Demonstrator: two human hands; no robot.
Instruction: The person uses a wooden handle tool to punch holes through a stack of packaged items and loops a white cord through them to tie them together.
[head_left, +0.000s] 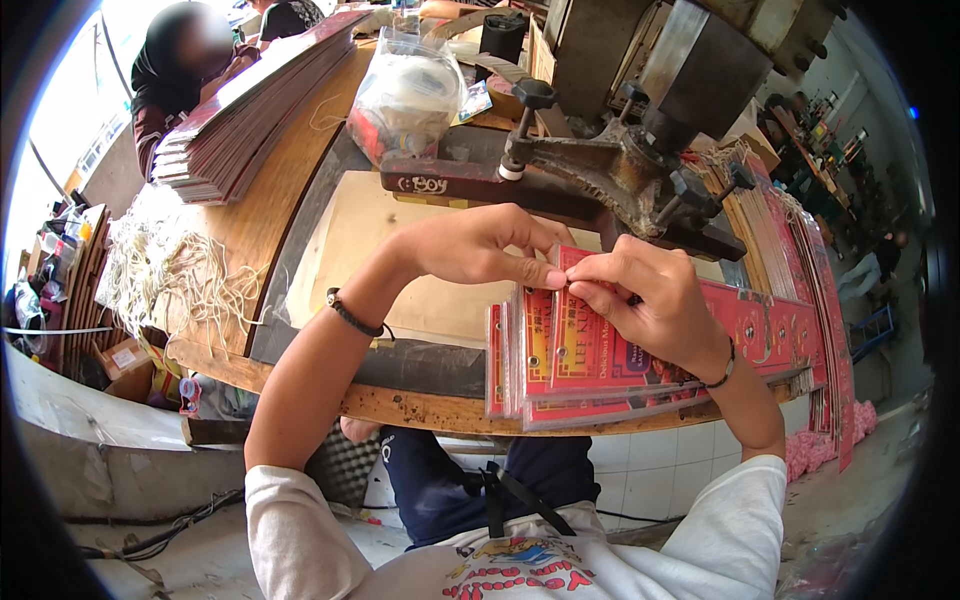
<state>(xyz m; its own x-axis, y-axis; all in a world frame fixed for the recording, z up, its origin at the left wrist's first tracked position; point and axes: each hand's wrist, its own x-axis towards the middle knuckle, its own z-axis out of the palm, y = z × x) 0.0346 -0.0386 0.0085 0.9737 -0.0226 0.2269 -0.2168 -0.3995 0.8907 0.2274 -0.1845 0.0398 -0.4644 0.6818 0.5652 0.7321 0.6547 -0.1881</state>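
In front of me lies a stack of red and yellow printed sheets (575, 345) with a glossy clear covering and small metal eyelets along the edge. My left hand (490, 245) holds the upper corner of the top sheets, its thumb on the front and its fingers curled behind. Pressed close to that thumb, my right hand (650, 295) is closed in a pinch at the same corner. Whatever is between its fingertips is too small to make out. The stack's lower side reaches the table's front edge, and its right part runs under my right forearm.
A metal press (620, 160) with black knobs and a dark crossbar stands just beyond my hands, over a pale wooden board (350, 240). Loose white strings (165, 260) lie at the left. Behind them are stacked sheets (240, 120), a clear plastic bag (405, 95) and a seated person.
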